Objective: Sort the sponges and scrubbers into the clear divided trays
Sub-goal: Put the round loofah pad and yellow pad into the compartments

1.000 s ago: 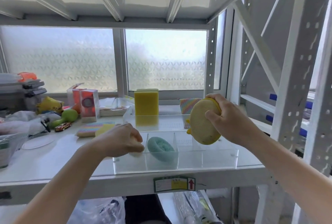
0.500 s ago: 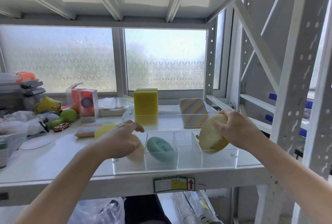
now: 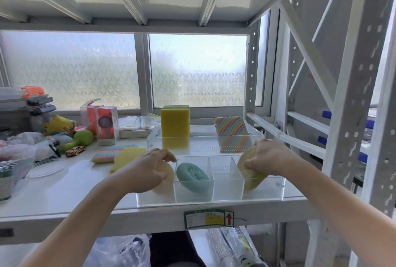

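Head view: right hand (image 3: 271,156) has dropped, fingers clamped on yellow round sponge (image 3: 249,173), now pushed into front clear tray (image 3: 263,197) rightmost compartment; left hand (image 3: 147,172) fingers curled on beige sponge (image 3: 164,183) in leftmost compartment. Teal scrubber (image 3: 192,176) next slot. Rainbow sponge (image 3: 107,154) and yellow sponge (image 3: 126,156) wait on shelf (image 3: 64,189); dividers crowd entry

Both bare forearms enter from the bottom corners of the frame and converge toward the middle. The left hand (image 3: 147,172) sits just left of center, knuckles up, fingers curled downward with the thumb and forefinger pinched near each other. The right hand (image 3: 271,157) sits right of center, back of the hand facing the camera, fingers closed in a grasp, wrist slightly bent.
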### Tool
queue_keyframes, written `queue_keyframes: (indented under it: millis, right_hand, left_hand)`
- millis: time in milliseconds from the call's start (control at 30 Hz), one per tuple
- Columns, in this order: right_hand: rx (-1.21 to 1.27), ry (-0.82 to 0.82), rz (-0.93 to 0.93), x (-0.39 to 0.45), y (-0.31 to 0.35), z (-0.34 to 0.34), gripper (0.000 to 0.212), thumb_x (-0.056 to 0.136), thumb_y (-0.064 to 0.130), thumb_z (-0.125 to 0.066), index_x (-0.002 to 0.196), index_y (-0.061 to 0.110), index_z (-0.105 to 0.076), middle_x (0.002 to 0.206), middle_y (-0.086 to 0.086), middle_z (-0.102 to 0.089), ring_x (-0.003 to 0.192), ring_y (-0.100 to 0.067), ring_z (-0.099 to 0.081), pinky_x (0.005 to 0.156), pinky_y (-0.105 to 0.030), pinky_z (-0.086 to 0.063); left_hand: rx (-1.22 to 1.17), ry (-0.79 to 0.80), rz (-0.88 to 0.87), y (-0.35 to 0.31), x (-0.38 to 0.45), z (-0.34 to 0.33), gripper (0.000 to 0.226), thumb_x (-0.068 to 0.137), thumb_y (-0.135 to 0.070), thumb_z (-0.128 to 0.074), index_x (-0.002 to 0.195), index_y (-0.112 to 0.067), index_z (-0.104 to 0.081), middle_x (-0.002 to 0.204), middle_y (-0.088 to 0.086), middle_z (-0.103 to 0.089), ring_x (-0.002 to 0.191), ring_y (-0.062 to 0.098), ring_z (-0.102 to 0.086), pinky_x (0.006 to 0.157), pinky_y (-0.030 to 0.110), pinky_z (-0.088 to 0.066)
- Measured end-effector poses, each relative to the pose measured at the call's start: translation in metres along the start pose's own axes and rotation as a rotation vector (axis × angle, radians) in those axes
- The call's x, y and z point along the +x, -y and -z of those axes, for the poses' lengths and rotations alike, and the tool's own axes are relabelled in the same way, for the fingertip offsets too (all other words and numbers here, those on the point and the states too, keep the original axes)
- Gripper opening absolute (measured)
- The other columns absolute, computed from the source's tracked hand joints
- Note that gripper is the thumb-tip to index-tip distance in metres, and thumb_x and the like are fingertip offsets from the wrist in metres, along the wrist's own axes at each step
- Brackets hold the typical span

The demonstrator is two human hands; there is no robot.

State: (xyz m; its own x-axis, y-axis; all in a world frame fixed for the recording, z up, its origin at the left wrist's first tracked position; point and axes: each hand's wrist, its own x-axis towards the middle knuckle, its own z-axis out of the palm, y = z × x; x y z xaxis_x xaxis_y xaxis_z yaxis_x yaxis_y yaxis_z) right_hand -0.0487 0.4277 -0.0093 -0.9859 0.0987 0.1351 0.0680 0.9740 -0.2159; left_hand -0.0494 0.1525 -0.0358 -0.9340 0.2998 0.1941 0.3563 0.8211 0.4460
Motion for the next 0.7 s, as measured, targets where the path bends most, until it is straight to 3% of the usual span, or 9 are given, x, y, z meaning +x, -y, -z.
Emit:
queue_keyframes:
  millis: [167, 367, 467, 600, 700]
  right_hand:
    - [0.149, -0.051, 0.046, -0.007, -0.01, 0.007, 0.075, 0.082, 0.054, -0.059, 0.141, 0.015, -0.036, 0.139, -0.008, -0.042, 0.122, -0.026, -0.046, 0.102, -0.04, -0.041]
    - [0.138, -0.088, 0.152, -0.025, -0.004, 0.007, 0.06, 0.086, 0.046, -0.059, 0.136, 0.018, -0.043, 0.131, -0.006, -0.042, 0.112, -0.021, -0.049, 0.091, -0.029, -0.04]
    - [0.105, -0.091, 0.154, -0.03, -0.003, 0.002, 0.06, 0.086, 0.042, -0.059, 0.137, 0.018, -0.039, 0.132, -0.006, -0.041, 0.117, -0.021, -0.047, 0.095, -0.032, -0.04]
    - [0.107, -0.08, 0.141, -0.033, -0.002, -0.001, 0.061, 0.086, 0.042, -0.058, 0.139, 0.019, -0.037, 0.135, -0.007, -0.039, 0.119, -0.021, -0.046, 0.099, -0.035, -0.041]
    - [0.096, -0.082, 0.136, -0.034, 0.0, 0.001, 0.063, 0.087, 0.044, -0.057, 0.14, 0.018, -0.036, 0.138, -0.007, -0.039, 0.125, -0.022, -0.041, 0.102, -0.037, -0.038]
  left_hand:
    - [-0.046, -0.12, -0.03, 0.003, -0.005, 0.013, 0.027, 0.091, -0.021, -0.053, 0.111, -0.038, -0.052, 0.122, -0.017, -0.049, 0.114, 0.004, -0.043, 0.092, 0.022, -0.029]
    - [0.011, -0.055, -0.037, 0.006, -0.007, 0.006, 0.033, 0.086, -0.016, -0.058, 0.112, -0.035, -0.055, 0.116, -0.011, -0.051, 0.096, 0.006, -0.046, 0.079, 0.019, -0.033]
    - [0.023, -0.074, -0.022, 0.008, -0.006, 0.003, 0.034, 0.083, -0.017, -0.06, 0.112, -0.035, -0.057, 0.111, -0.013, -0.052, 0.096, 0.007, -0.048, 0.074, 0.015, -0.035]
    - [0.022, -0.075, -0.013, 0.009, -0.004, 0.002, 0.032, 0.085, -0.017, -0.058, 0.112, -0.033, -0.058, 0.112, -0.015, -0.052, 0.101, 0.008, -0.048, 0.081, 0.018, -0.036]
    - [0.0, -0.086, -0.029, 0.011, -0.005, 0.001, 0.028, 0.088, -0.02, -0.055, 0.108, -0.039, -0.054, 0.112, -0.016, -0.051, 0.097, 0.007, -0.048, 0.078, 0.019, -0.035]
